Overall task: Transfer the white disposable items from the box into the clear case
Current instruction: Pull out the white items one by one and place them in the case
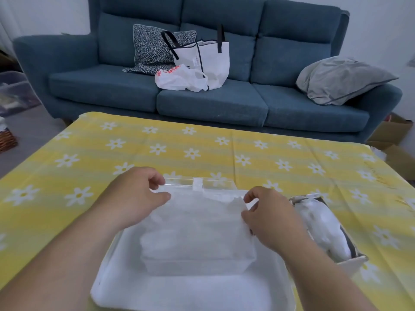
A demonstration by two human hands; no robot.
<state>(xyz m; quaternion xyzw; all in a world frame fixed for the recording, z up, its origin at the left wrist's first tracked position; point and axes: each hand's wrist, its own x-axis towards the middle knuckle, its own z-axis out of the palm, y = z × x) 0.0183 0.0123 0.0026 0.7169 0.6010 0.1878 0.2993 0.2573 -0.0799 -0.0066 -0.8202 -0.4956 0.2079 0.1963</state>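
A clear plastic case (pixel 197 259) stands in a white tray (pixel 179 290) near the table's front edge, with white disposable items (pixel 193 230) showing through its walls. The case's clear lid (pixel 199 184) has a small latch at its far edge. My left hand (pixel 139 194) pinches the lid's left far corner. My right hand (pixel 267 216) pinches the right side of the case's top. To the right lies an open box (pixel 350 261) with more white items (pixel 323 230) inside.
A yellow tablecloth with white daisies (pixel 202 149) covers the table. Behind it stands a blue sofa (pixel 292 104) with a white tote bag (pixel 208 59), a plastic bag (pixel 179 79) and cushions. Cardboard boxes (pixel 393 135) sit on the floor at right.
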